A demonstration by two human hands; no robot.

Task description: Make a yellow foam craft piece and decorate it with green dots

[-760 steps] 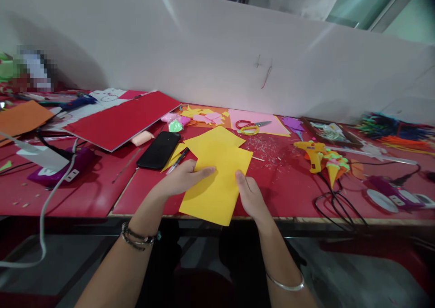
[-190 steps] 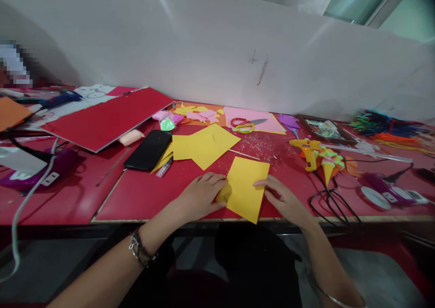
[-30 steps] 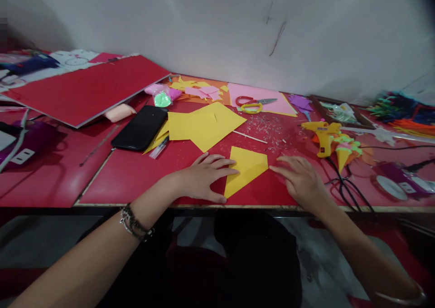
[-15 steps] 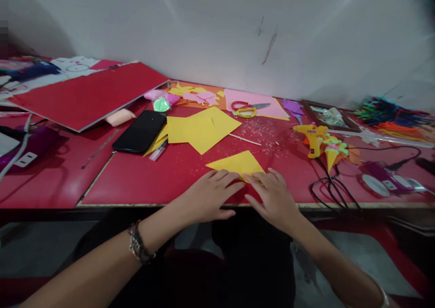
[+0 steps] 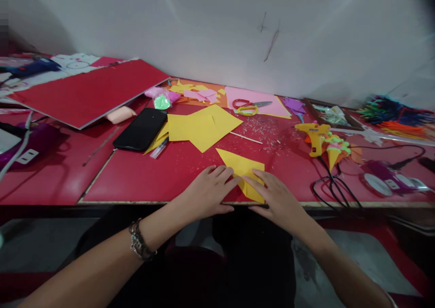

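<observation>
A person's two bare hands work on a piece of folded yellow paper (image 5: 243,163) at the lower centre of the frame, lying near the front edge of a red table (image 5: 136,181); the left hand (image 5: 205,192) rests its loosely spread fingers at the paper's left side, thumb held apart and below; the right hand (image 5: 280,201) comes in from the right, fingers extended over the paper, its thumb also apart; neither hand appears to pinch or lift it.

The folding looks partway along: the paper already has a pointed, angular outline, its tip aimed toward the upper left, and a crease or flap shows near its lower corner; how firmly the folds are pressed cannot be told, since the fingers cover part of it; the overlapping yellow sheets (image 5: 204,129) at the centre lie flat, apparently not yet folded.

Left of those sheets are a black smartphone (image 5: 141,129) and a pen (image 5: 159,147); above them, scissors (image 5: 254,105) rest on a pink sheet (image 5: 277,108); at right stands a yellow glue gun (image 5: 315,138), beside a small yellow paper cone (image 5: 333,157) with colourful topping.
</observation>
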